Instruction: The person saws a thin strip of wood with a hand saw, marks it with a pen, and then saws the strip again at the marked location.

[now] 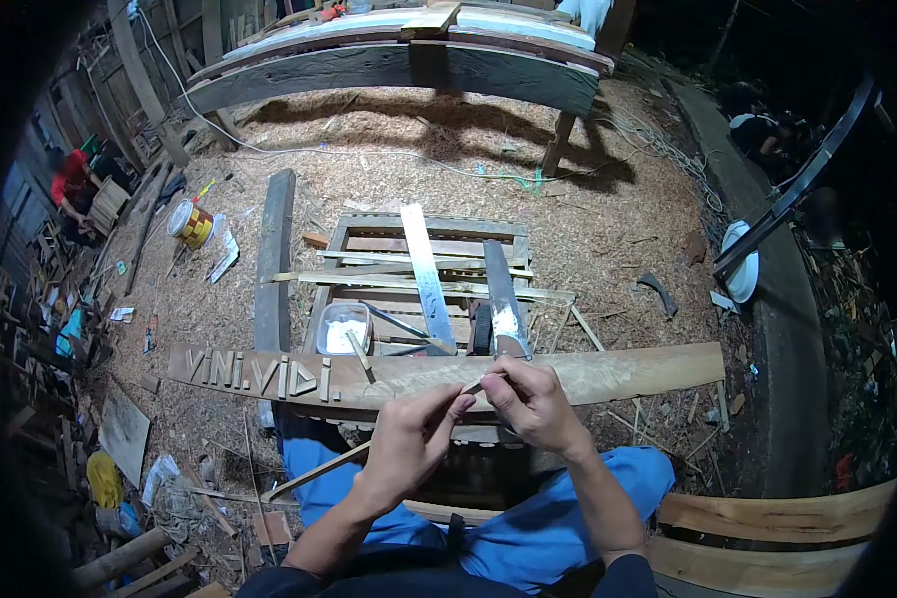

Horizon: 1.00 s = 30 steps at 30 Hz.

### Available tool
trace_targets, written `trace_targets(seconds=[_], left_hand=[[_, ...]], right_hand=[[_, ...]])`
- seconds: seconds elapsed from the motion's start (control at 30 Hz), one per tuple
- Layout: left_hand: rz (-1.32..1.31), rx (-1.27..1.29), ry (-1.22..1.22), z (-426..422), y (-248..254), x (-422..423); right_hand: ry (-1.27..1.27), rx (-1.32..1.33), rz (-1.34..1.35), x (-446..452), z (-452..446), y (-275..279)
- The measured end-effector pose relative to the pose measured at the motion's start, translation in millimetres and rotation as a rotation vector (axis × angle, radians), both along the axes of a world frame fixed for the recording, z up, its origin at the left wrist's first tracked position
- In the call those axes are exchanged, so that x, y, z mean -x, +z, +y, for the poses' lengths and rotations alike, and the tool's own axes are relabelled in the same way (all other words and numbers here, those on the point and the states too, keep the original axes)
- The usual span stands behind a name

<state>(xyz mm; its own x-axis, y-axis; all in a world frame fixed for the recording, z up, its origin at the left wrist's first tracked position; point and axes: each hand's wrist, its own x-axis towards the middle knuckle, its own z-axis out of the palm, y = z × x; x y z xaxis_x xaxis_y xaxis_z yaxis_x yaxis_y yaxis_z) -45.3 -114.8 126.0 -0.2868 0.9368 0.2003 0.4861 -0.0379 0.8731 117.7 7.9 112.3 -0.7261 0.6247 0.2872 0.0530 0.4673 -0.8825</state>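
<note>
A long curved wooden board [608,377] lies crosswise in front of me, with raised wooden letters [259,373] reading "VINI.VIDI." on its left part. Above its middle, my left hand [416,431] and my right hand [536,404] meet in a pinch on a small wooden strip [476,386]. Fingers cover most of that strip. Just left of my hands, a short stick [360,355] leans from a clear tub [344,321] of white stuff onto the board. Behind the board lie a handsaw [503,294] and a metal ruler [427,269].
A slatted wooden frame [513,231] with thin strips lies beyond the board. Farther off is a workbench [369,82] over wood shavings. A yellow-brown bucket [191,224] lies at left, a person in red [70,179] behind it. Planks [787,518] lie at lower right.
</note>
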Motion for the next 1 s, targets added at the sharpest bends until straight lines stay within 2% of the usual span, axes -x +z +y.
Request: trace_targets(seconds=[0.2, 0.4, 0.53, 0.63, 0.73, 0.8, 0.83, 0.93, 1.0], left_hand=[[0.061, -0.113, 0.037, 0.3, -8.5, -0.9], [0.148, -0.143, 0.083, 0.3, -16.5, -3.6], [0.171, -0.115, 0.079, -1.0, -17.4, -4.3], [0.174, -0.111, 0.076, 1.2, -20.7, -1.8], [0.023, -0.06, 0.033, 3.8, -18.7, -0.7], [-0.198, 0.106, -0.026, 1.2, -13.1, 1.7], [-0.202, 0.109, -0.024, 0.2, -14.0, 2.3], [-0.186, 0.1, -0.027, -2.0, -20.6, 7.0], [0.033, -0.048, 0.058, -3.7, -31.9, 7.9]], right_hand=[[-0.061, 0.003, -0.053, 2.6, -4.8, 0.9], [-0.098, 0.075, -0.047, 6.3, -11.4, 2.2], [-0.109, 0.019, -0.055, 6.1, -11.9, 2.6], [-0.09, 0.141, -0.063, 7.5, -9.4, -6.0], [-0.049, 0.191, -0.104, 7.3, -0.3, -7.8], [0.032, 0.165, -0.065, 6.3, -0.1, -4.2], [0.034, 0.168, -0.068, 6.1, -0.7, -5.4], [0.062, 0.132, -0.063, 11.1, -3.9, -6.9], [-0.05, 0.055, -0.132, 15.9, -11.3, -2.3]])
